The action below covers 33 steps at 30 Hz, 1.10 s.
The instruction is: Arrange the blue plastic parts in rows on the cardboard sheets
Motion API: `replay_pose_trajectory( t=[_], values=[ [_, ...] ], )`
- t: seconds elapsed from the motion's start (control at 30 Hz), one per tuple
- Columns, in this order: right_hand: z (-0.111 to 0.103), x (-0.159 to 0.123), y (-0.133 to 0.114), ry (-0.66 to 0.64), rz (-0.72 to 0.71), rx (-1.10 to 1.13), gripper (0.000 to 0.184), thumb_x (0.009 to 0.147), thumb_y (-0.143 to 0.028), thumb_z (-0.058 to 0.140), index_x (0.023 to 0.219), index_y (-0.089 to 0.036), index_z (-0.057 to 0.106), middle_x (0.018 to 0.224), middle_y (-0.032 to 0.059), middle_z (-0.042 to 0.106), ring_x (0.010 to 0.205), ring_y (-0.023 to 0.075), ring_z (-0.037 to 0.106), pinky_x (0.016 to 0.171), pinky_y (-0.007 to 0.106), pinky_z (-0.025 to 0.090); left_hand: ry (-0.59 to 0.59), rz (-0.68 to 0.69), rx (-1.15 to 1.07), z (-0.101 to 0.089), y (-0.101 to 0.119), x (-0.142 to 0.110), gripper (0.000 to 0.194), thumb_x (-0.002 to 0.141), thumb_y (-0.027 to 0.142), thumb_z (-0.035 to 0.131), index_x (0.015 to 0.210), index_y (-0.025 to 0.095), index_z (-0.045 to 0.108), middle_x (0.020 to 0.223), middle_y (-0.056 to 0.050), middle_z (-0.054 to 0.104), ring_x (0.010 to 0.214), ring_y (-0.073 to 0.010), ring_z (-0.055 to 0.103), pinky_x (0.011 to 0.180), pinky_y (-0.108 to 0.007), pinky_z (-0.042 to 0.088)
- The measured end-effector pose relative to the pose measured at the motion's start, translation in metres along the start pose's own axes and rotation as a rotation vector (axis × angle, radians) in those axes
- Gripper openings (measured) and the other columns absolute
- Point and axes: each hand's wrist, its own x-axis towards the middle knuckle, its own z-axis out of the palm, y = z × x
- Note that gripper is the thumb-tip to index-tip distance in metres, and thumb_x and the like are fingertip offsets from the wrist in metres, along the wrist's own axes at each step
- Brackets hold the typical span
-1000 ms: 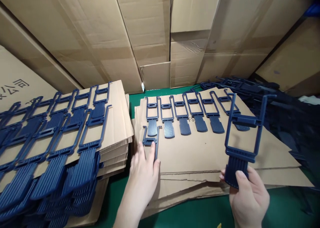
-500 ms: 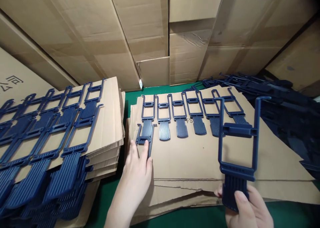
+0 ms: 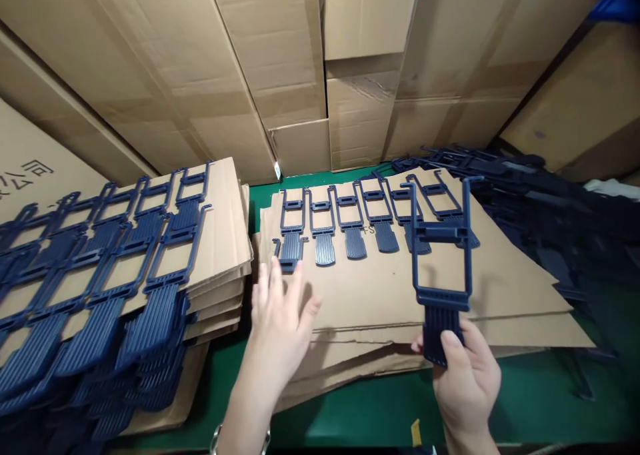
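Note:
My right hand (image 3: 467,368) grips a dark blue plastic frame (image 3: 443,297) by its ribbed tab, thumb on the front. The frame stands upright above the cardboard, its two hooked arms pointing up and a slotted crossbar between them. My left hand (image 3: 283,322) lies palm down with fingers spread over the left edge of the cardboard sheet (image 3: 360,295). It covers most of another blue frame (image 3: 289,266), whose hooked ends and crossbar show past the fingertips; contact is hard to tell. Beyond it, a row of similar frames (image 3: 347,208) lies flat, ribbed tabs toward me.
On the left, a cardboard stack (image 3: 225,242) carries overlapping rows of blue frames (image 3: 173,255). Dark frames lie in a tangled heap (image 3: 530,195) at the right. Large cardboard boxes (image 3: 280,48) wall off the back. The table (image 3: 345,408) is green, with a yellow scrap (image 3: 416,432) near its front.
My left hand's fingers have spread, with the thumb farther out. The frame in my right hand appears further left and slightly higher; the whole view has also shifted.

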Motion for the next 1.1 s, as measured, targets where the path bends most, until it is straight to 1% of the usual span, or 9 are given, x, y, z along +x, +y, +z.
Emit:
replay_pose_trajectory(
  t=[0.13, 0.27, 0.4, 0.57, 0.7, 0.8, 0.9, 1.0, 1.1],
  values=[
    [0.0, 0.002, 0.004, -0.078, -0.12, -0.081, 0.026, 0.083, -0.035, 0.053, 0.092, -0.012, 0.055, 0.063, 0.0038, 0.055, 0.054, 0.0152, 0.055, 0.049, 0.026, 0.046, -0.009, 0.429, -0.185, -0.005, 0.025, -0.041, 0.063, 0.089, 0.054, 0.026, 0.143, 0.029, 0.007, 0.148, -0.006, 0.003, 0.136, -0.0271, 0.004, 0.105, -0.055, 0.016],
    [0.005, 0.005, 0.004, -0.069, -0.188, -0.174, 0.029, 0.083, -0.037, 0.052, 0.097, -0.013, 0.057, 0.071, 0.0048, 0.059, 0.059, 0.0157, 0.056, 0.05, 0.025, 0.045, -0.223, 0.757, -0.425, -0.002, 0.042, -0.07, 0.053, 0.09, 0.042, 0.038, 0.138, 0.022, 0.029, 0.137, -0.005, 0.038, 0.125, -0.0196, 0.036, 0.108, -0.041, 0.023],
    [0.01, 0.007, 0.002, -0.097, -0.267, -0.245, 0.031, 0.081, -0.036, 0.053, 0.101, -0.013, 0.058, 0.083, 0.0066, 0.061, 0.071, 0.0172, 0.058, 0.06, 0.027, 0.048, -0.215, 0.731, -0.411, 0.002, 0.042, -0.075, 0.039, 0.091, 0.028, 0.035, 0.126, 0.015, 0.046, 0.119, -0.006, 0.055, 0.107, -0.0184, 0.05, 0.103, -0.039, 0.031],
    [0.016, 0.002, -0.008, -0.168, -0.225, -0.311, 0.03, 0.085, -0.036, 0.048, 0.101, -0.012, 0.058, 0.078, 0.0058, 0.063, 0.054, 0.0135, 0.056, 0.046, 0.023, 0.046, -0.056, 0.671, -0.345, -0.002, 0.022, -0.067, 0.035, 0.09, 0.024, 0.039, 0.122, 0.015, 0.049, 0.112, -0.007, 0.058, 0.101, -0.0189, 0.052, 0.091, -0.036, 0.042],
    [0.023, -0.002, -0.025, -0.01, -0.674, -0.622, 0.02, 0.08, -0.023, 0.056, 0.092, -0.01, 0.064, 0.08, 0.0075, 0.065, 0.064, 0.0155, 0.061, 0.056, 0.022, 0.048, 0.148, 0.624, -0.269, -0.009, 0.0, -0.059, 0.033, 0.088, 0.023, 0.043, 0.12, 0.017, 0.05, 0.11, -0.006, 0.058, 0.1, -0.0185, 0.052, 0.088, -0.034, 0.044],
    [0.03, -0.001, -0.044, -0.041, -0.914, -0.683, 0.019, 0.074, -0.012, 0.06, 0.092, -0.012, 0.066, 0.071, 0.0037, 0.061, 0.06, 0.0121, 0.056, 0.055, 0.022, 0.046, 0.221, 0.54, -0.193, -0.012, -0.017, -0.054, 0.032, 0.089, 0.025, 0.043, 0.119, 0.018, 0.051, 0.112, -0.006, 0.057, 0.103, -0.0181, 0.052, 0.089, -0.036, 0.045],
    [0.035, 0.001, -0.058, -0.109, -1.003, -0.66, 0.034, 0.072, -0.005, 0.062, 0.104, -0.017, 0.065, 0.07, 0.0023, 0.053, 0.06, 0.0106, 0.052, 0.052, 0.023, 0.043, 0.192, 0.471, -0.064, -0.009, -0.033, -0.052, 0.038, 0.088, 0.032, 0.043, 0.125, 0.022, 0.047, 0.127, -0.005, 0.048, 0.114, -0.0215, 0.046, 0.092, -0.041, 0.045],
    [0.036, 0.0, -0.058, -0.245, -1.109, -0.617, 0.056, 0.072, 0.0, 0.06, 0.123, -0.021, 0.054, 0.106, 0.0109, 0.053, 0.096, 0.0228, 0.055, 0.077, 0.037, 0.05, 0.118, 0.461, 0.042, 0.001, -0.044, -0.051, 0.046, 0.087, 0.038, 0.043, 0.131, 0.027, 0.041, 0.14, -0.004, 0.031, 0.126, -0.0276, 0.032, 0.094, -0.048, 0.042],
    [0.037, -0.005, -0.045, -0.469, -1.17, -0.684, 0.064, 0.075, 0.002, 0.056, 0.135, -0.014, 0.04, 0.129, 0.0162, 0.041, 0.118, 0.0323, 0.041, 0.093, 0.048, 0.043, 0.033, 0.387, 0.047, 0.011, -0.047, -0.05, 0.05, 0.088, 0.042, 0.04, 0.135, 0.028, 0.035, 0.145, -0.005, 0.021, 0.132, -0.0299, 0.02, 0.096, -0.051, 0.039]
  ],
)
